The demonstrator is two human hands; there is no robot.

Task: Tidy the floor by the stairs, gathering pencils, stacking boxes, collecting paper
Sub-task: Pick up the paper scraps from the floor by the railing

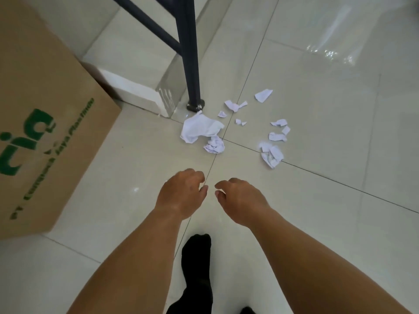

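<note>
Several torn and crumpled white paper scraps lie on the pale tiled floor beyond my hands. The largest sheet (199, 129) rests beside the railing post, with a crumpled ball (214, 145) just below it. More scraps (271, 154) are scattered to the right, and one piece (263, 95) lies farthest away. My left hand (181, 192) and my right hand (240, 199) hover side by side short of the paper, palms down, fingers loosely curled and apart. Neither hand holds anything. No pencils are in view.
A big brown cardboard box (45, 123) with green print stands at the left. A dark metal railing post (190, 53) meets the floor by the white bottom stair step (133, 87). My foot in a black sock (197, 250) is below my hands. A clear plastic wrapper (331, 53) lies far right.
</note>
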